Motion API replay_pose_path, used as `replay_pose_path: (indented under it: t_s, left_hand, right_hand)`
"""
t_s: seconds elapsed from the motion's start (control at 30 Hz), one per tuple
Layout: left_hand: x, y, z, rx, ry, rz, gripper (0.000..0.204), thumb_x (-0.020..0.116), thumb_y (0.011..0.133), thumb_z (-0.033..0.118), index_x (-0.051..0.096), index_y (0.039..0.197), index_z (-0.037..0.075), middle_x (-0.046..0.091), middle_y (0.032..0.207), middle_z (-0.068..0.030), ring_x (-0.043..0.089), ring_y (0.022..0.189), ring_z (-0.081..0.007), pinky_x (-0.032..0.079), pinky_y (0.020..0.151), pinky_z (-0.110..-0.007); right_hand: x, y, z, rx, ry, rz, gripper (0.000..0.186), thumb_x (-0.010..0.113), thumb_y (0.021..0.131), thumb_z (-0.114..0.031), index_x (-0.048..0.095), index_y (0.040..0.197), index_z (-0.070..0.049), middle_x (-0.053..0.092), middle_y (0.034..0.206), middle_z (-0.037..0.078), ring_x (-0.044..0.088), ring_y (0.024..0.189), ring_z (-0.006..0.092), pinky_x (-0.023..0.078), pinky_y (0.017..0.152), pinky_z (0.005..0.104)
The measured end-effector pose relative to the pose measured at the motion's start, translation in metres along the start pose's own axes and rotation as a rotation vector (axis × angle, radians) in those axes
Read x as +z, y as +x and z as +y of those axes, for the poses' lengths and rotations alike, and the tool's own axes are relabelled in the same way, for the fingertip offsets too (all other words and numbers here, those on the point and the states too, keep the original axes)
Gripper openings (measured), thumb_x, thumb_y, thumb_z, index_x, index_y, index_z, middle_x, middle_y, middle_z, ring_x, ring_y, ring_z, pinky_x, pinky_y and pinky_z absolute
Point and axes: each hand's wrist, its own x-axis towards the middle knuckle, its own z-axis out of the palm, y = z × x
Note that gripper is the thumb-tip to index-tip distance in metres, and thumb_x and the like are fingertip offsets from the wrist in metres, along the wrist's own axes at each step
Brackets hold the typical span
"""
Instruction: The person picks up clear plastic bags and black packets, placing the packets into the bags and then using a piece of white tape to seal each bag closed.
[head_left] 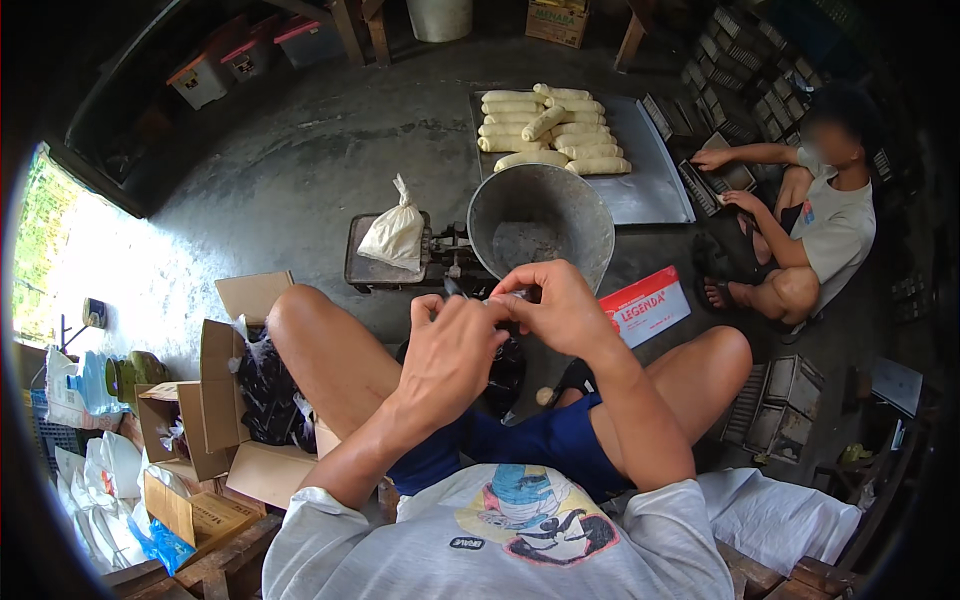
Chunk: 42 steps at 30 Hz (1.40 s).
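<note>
My left hand (448, 345) and my right hand (552, 303) meet in front of my knees, fingertips pinched close together. Whatever lies between them is mostly hidden; a small greyish bit shows at the fingers, too little to name. Just beyond stands a deep round metal pot (592, 205), with nothing seen inside it but its worn bottom. Left of the pot, a tied plastic bag of pale powder (393, 238) rests on the plate of a weighing scale (362, 268). A red and white packet (648, 308) lies on the floor beyond my right forearm.
Several pale dough rolls (515, 116) are stacked on a metal sheet (650, 190) behind the pot. A co-worker (835, 200) squats at the right, hands at metal tins (735, 178). Open cardboard boxes (220, 400) with black plastic stand at my left. White sacking (780, 515) lies at lower right.
</note>
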Motion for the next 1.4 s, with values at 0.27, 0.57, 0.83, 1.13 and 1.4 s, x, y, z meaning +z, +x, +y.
replay_pose_path:
  t_s: [0.27, 0.57, 0.83, 1.13, 1.4]
  left_hand:
    - [0.027, 0.021, -0.033, -0.65, -0.963, 0.349, 0.02, 0.063, 0.09, -0.001, 0.053, 0.108, -0.004, 0.064, 0.089, -0.0084, 0.061, 0.082, -0.0105, 0.05, 0.069, -0.025]
    - [0.014, 0.022, 0.003, -0.661, -1.087, 0.441, 0.03, 0.066, 0.089, -0.001, 0.052, 0.115, -0.007, 0.066, 0.098, -0.012, 0.064, 0.086, -0.0111, 0.052, 0.074, -0.021]
    - [0.003, 0.023, 0.024, -0.439, -1.091, 0.459, 0.018, 0.058, 0.089, -0.01, 0.052, 0.105, -0.002, 0.063, 0.1, -0.0106, 0.062, 0.092, -0.0122, 0.049, 0.083, -0.023]
    - [-0.02, 0.021, 0.046, -0.054, -0.24, 0.348, 0.021, 0.06, 0.076, -0.017, 0.062, 0.09, -0.003, 0.068, 0.092, -0.0156, 0.069, 0.08, -0.0291, 0.055, 0.072, -0.033]
    - [-0.013, 0.013, 0.043, -0.348, -0.595, 0.578, 0.028, 0.065, 0.081, -0.011, 0.063, 0.108, -0.002, 0.068, 0.099, -0.0142, 0.07, 0.089, -0.0207, 0.056, 0.077, -0.03]
  right_hand:
    - [0.042, 0.002, -0.016, -0.602, -0.42, 0.605, 0.014, 0.066, 0.078, 0.002, 0.067, 0.091, 0.0, 0.057, 0.088, 0.012, 0.059, 0.078, 0.0302, 0.049, 0.067, 0.0398]
    - [0.038, -0.028, -0.017, -0.75, -0.293, 0.647, 0.05, 0.069, 0.077, 0.006, 0.06, 0.126, -0.002, 0.07, 0.093, 0.011, 0.064, 0.079, 0.0246, 0.052, 0.071, 0.0342]
    - [0.008, -0.033, -0.02, -0.66, -0.025, 0.536, 0.064, 0.076, 0.074, 0.006, 0.055, 0.133, -0.002, 0.073, 0.091, 0.01, 0.062, 0.075, 0.0159, 0.051, 0.077, 0.0298]
    - [0.0, -0.018, -0.004, -0.372, 0.585, 0.002, 0.015, 0.069, 0.085, 0.001, 0.059, 0.096, 0.001, 0.063, 0.089, 0.003, 0.062, 0.08, 0.0075, 0.051, 0.07, 0.0209]
    - [0.016, -0.027, -0.032, -0.425, 0.486, 0.332, 0.018, 0.071, 0.083, 0.003, 0.053, 0.082, -0.002, 0.058, 0.079, 0.002, 0.058, 0.06, 0.0049, 0.046, 0.05, 0.018]
